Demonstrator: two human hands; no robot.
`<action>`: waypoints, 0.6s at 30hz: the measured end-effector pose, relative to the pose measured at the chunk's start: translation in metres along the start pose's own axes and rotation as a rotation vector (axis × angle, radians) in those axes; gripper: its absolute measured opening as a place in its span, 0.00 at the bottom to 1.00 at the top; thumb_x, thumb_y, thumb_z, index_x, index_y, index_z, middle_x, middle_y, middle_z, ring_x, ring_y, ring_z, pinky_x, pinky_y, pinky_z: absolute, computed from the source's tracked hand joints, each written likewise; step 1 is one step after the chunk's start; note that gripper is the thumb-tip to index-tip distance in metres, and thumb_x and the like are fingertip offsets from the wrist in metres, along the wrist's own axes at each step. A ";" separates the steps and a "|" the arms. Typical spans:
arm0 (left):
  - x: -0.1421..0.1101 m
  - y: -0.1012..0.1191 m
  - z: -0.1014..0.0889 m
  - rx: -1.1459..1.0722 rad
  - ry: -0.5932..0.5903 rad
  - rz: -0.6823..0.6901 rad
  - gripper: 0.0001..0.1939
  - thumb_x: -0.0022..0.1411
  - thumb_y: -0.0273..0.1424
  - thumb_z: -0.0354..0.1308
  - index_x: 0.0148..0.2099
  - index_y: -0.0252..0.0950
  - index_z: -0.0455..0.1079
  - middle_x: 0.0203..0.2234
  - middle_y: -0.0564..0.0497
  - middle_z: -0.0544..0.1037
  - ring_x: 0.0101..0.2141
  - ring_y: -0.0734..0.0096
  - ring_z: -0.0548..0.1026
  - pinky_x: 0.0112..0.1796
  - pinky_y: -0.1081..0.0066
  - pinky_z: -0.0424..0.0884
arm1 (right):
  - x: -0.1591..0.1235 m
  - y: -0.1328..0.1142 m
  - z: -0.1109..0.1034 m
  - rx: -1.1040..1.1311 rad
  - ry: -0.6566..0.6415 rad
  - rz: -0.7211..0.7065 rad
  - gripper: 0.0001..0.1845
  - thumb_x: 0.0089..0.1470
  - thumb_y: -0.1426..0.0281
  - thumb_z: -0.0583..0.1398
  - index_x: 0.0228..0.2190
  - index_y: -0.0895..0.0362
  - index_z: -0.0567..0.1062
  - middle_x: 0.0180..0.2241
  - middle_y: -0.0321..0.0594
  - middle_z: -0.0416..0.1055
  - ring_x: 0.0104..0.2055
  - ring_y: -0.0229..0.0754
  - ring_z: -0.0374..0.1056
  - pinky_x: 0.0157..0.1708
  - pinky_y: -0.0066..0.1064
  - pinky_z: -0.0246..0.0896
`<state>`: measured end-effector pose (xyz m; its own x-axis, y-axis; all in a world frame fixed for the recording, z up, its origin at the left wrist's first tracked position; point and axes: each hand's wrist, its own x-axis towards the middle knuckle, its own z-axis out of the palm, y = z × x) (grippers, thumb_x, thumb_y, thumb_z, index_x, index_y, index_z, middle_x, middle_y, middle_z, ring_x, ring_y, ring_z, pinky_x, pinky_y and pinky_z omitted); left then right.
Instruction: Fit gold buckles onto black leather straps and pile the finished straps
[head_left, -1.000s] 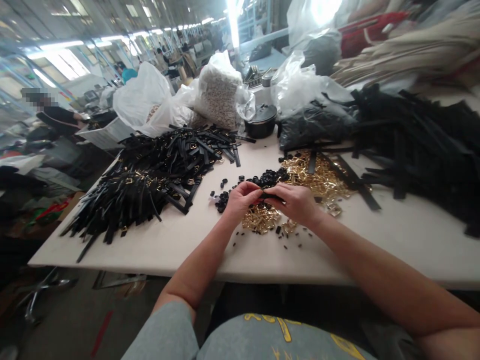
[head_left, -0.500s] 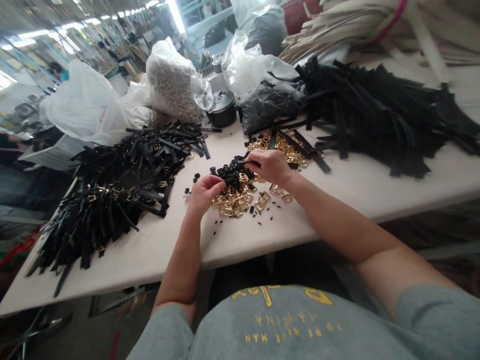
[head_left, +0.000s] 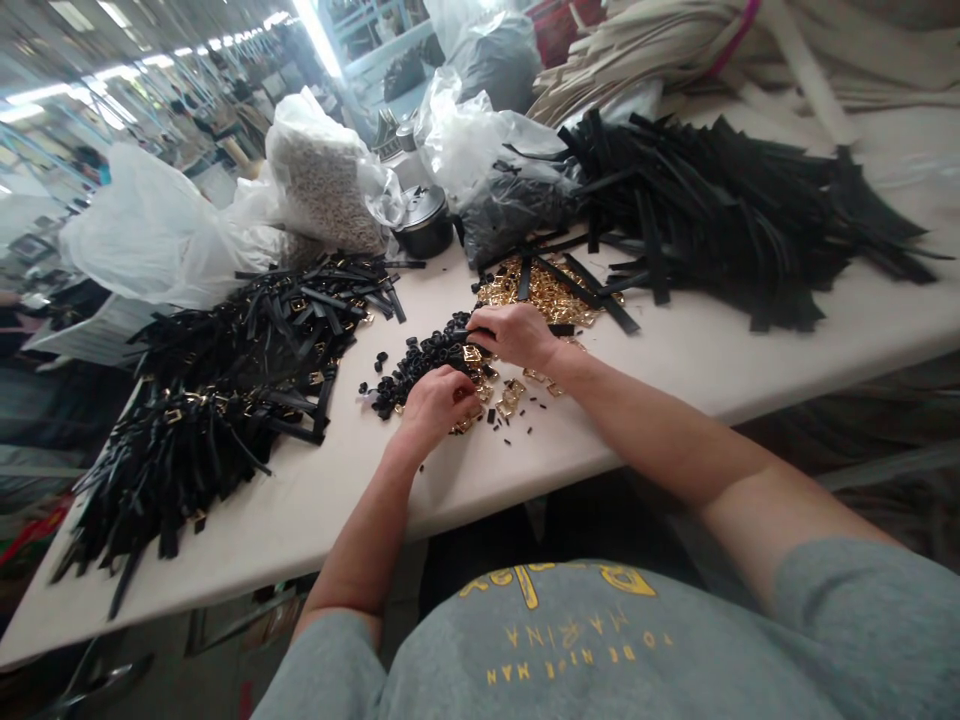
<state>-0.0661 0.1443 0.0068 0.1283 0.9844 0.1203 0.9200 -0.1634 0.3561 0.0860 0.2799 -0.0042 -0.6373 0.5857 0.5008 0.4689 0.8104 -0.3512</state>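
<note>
My right hand [head_left: 517, 335] is closed in a pinch on a short black strap [head_left: 466, 334], largely hidden by the fingers. A gold buckle [head_left: 472, 353] shows just below its fingertips; whether it is attached to the strap I cannot tell. My left hand [head_left: 442, 405] hovers low over the near pile of gold buckles [head_left: 510, 398], its fingers curled together; anything between them is hidden. Behind the left hand lies a heap of small black loops [head_left: 420, 365]. Tiny black bits [head_left: 507, 442] are scattered in front of the buckles.
Buckled black straps [head_left: 247, 370] are piled at left, plain black straps [head_left: 720, 215] at right. More gold buckles [head_left: 536, 285] lie beyond my right hand. Along the back stand a lidded black pot [head_left: 424, 225], plastic bags [head_left: 319, 175] and beige strips [head_left: 645, 55]. The table's front edge runs before me.
My left hand has moved right and nearer to me, from the black loops' edge to the gold buckles. The right hand still pinches the strap. The camera view has shifted slightly.
</note>
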 end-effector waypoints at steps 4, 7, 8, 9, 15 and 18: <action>0.000 -0.001 -0.001 0.004 0.037 -0.023 0.04 0.60 0.28 0.60 0.34 0.38 0.76 0.29 0.50 0.77 0.32 0.67 0.73 0.36 0.68 0.67 | -0.001 -0.001 0.001 0.016 -0.022 -0.018 0.06 0.59 0.66 0.62 0.35 0.54 0.79 0.35 0.36 0.79 0.32 0.38 0.70 0.30 0.29 0.52; 0.001 -0.002 -0.001 0.020 0.088 -0.082 0.05 0.58 0.25 0.59 0.33 0.38 0.76 0.27 0.51 0.77 0.31 0.67 0.73 0.35 0.68 0.67 | -0.001 -0.001 0.002 0.030 -0.028 -0.025 0.06 0.59 0.66 0.61 0.35 0.54 0.78 0.35 0.37 0.79 0.32 0.38 0.70 0.30 0.29 0.52; 0.001 -0.003 0.000 0.038 0.100 -0.092 0.05 0.58 0.25 0.59 0.34 0.38 0.76 0.27 0.51 0.77 0.32 0.67 0.73 0.35 0.68 0.67 | -0.002 -0.002 0.002 0.034 -0.026 -0.023 0.07 0.59 0.66 0.61 0.34 0.54 0.78 0.34 0.37 0.79 0.32 0.38 0.70 0.30 0.29 0.52; 0.001 -0.003 0.000 0.063 0.104 -0.085 0.06 0.57 0.25 0.59 0.34 0.38 0.76 0.28 0.50 0.77 0.32 0.66 0.73 0.35 0.68 0.67 | -0.002 -0.002 0.003 0.037 -0.025 -0.020 0.07 0.59 0.66 0.61 0.34 0.54 0.78 0.34 0.37 0.79 0.32 0.38 0.70 0.30 0.29 0.52; 0.001 -0.006 0.007 0.029 0.078 0.041 0.06 0.59 0.25 0.59 0.33 0.39 0.78 0.32 0.48 0.78 0.35 0.66 0.74 0.39 0.67 0.69 | -0.003 -0.001 0.005 0.042 -0.029 -0.023 0.07 0.58 0.66 0.61 0.33 0.54 0.78 0.34 0.37 0.78 0.32 0.39 0.70 0.30 0.29 0.54; 0.001 -0.013 0.006 -0.261 0.201 -0.103 0.04 0.58 0.29 0.62 0.32 0.38 0.78 0.32 0.50 0.78 0.33 0.69 0.74 0.37 0.69 0.70 | -0.003 -0.001 0.003 0.062 -0.018 -0.031 0.07 0.58 0.66 0.61 0.34 0.54 0.78 0.34 0.37 0.79 0.33 0.39 0.71 0.31 0.29 0.55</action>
<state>-0.0757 0.1478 -0.0032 -0.0600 0.9683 0.2425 0.7951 -0.1005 0.5981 0.0855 0.2771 -0.0082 -0.6621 0.5596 0.4985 0.4102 0.8272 -0.3840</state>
